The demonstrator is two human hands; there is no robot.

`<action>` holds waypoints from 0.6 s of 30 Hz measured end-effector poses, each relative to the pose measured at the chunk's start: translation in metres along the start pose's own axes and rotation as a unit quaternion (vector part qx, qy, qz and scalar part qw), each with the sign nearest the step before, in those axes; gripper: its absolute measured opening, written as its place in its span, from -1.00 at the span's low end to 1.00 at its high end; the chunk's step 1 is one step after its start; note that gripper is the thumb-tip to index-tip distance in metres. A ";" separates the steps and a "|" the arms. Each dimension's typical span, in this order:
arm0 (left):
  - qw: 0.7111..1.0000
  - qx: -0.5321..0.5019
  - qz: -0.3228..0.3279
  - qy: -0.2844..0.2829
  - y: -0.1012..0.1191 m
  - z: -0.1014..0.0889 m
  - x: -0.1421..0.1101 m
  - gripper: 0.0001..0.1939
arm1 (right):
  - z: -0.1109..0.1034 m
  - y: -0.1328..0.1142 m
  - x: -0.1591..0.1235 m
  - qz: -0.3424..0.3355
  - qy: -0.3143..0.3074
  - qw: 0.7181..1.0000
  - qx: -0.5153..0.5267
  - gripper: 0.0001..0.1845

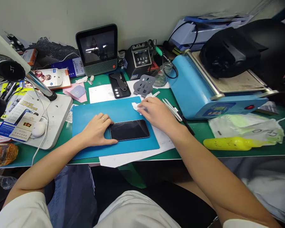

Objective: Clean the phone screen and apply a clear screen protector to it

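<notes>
A smartphone (130,130) with a dark screen lies face up on a blue mat (92,111). My left hand (97,128), wearing a ring, grips the phone's left end, thumb along the near edge and fingers at the far corner. Just beyond the phone, my right hand (154,111) pinches a crumpled white tissue (135,106) over the mat's far right part. A dark phone case (119,85) rests behind the mat, beside a grey phone stand (144,85). White pen-like tools (172,109) lie right of my right hand.
A blue machine (187,91) stands at the right, with a yellow bottle (228,143) and a plastic bag (247,128) before it. Behind are a tablet-like display (98,47), a soldering station (138,60) and a glass jar (162,76). A white stand base (59,123) occupies the left.
</notes>
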State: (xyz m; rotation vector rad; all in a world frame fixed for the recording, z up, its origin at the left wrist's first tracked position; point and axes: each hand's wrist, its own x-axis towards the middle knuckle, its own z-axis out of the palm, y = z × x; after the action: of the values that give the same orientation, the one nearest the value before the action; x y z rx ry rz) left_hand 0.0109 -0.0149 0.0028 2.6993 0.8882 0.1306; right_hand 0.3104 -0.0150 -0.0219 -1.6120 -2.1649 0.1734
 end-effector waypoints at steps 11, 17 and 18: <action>1.000 0.002 0.004 0.011 -0.002 0.000 -0.001 -0.28 | -0.024 -0.051 -0.076 -0.010 0.074 0.996 0.052 -0.73; 1.000 -0.012 0.004 0.017 -0.002 0.001 -0.001 -0.31 | -0.014 -0.039 -0.090 0.037 0.104 0.993 0.040 -0.71; 1.000 -0.013 0.002 0.017 -0.002 0.001 -0.001 -0.31 | -0.012 -0.038 -0.090 0.038 0.100 0.993 0.042 -0.71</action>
State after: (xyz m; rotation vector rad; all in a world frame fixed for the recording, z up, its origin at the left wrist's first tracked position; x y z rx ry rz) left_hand 0.0092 -0.0137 0.0015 2.6820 0.8841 0.1881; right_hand 0.3027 -0.1130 -0.0215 -1.5938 -1.9219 0.1183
